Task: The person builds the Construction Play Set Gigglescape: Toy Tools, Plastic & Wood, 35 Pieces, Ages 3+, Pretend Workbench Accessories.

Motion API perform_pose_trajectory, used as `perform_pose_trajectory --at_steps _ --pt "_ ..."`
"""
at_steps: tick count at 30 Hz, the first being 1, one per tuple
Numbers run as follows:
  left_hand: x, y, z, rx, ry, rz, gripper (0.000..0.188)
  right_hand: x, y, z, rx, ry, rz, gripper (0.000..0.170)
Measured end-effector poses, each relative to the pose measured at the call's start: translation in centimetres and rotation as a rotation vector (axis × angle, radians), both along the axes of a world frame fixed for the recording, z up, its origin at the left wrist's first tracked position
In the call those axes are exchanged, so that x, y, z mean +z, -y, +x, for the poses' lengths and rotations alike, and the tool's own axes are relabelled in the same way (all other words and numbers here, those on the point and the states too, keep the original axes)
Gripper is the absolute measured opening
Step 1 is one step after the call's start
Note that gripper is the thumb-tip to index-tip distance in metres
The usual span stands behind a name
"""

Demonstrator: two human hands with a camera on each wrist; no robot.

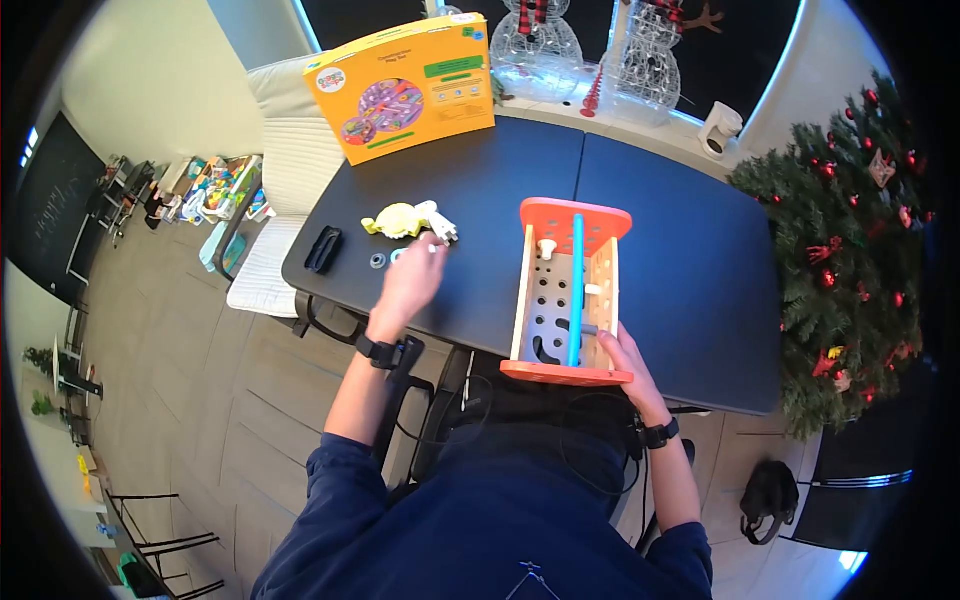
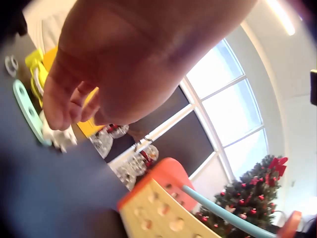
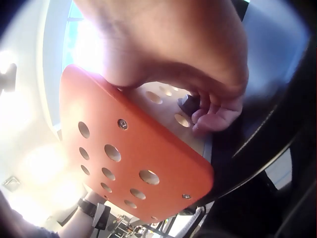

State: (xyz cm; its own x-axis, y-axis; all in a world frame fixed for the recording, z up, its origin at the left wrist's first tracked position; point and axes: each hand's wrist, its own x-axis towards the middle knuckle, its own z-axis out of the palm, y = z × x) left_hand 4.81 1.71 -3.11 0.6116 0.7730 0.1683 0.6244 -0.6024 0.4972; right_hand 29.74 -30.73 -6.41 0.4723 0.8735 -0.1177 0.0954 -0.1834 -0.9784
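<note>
Two grips to log against one landmark, the wooden toolbox (image 1: 523,290). Located toolbox on bench (image 1: 700,300), red end panel (image 1: 570,374) at or over the near edge; exact support not readable. Noted right grip (image 1: 630,367) at the toolbox's right wall, fingers curled on the grey bolt (image 3: 189,104) set there. Noted left grip (image 1: 412,280) left of the toolbox, fingers bent over white pieces (image 2: 63,140) next to a mint strip (image 2: 26,101); cannot tell whether pinching or merely touching.

Main risk, as judged: tipping of the toolbox toward the lap. Likely cause: weak support at the near end plus any slackening on the right. Second: loss of the bolt from its hole, through slipping fingers or a knock to the wall. Third: scatter of small parts left of the toolbox, notably the grey ring (image 1: 377,261), probably prone to rolling, from a brush of the left wrist. Fourth: dropping a white piece, through a fingertip-only hold.
</note>
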Motion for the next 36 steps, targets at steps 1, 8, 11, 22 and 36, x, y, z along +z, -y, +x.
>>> perform_pose_trajectory --at_steps 1,8,11,22,36 --pt "-0.2 -1.5 -1.8 0.077 -0.065 0.065 0.028 -0.1 -0.1 -0.1 -0.003 0.009 0.018 0.055" --pt "-1.7 -5.6 -7.6 0.270 -0.269 0.104 0.035 -0.3 -0.4 -0.2 0.004 -0.007 0.057 0.055" --pt "-3.4 -7.0 -7.6 0.212 -0.276 0.135 0.030 -0.2 -0.3 -0.1 0.017 -0.023 0.072 0.054" --pt "5.5 0.9 -1.7 0.019 0.053 -0.041 0.028 -1.0 -0.4 -0.1 -0.014 -0.053 0.085 0.055" --pt "5.2 8.8 10.3 -0.959 -0.315 0.064 0.024 -1.2 0.0 0.1 -0.006 0.011 0.078 0.054"
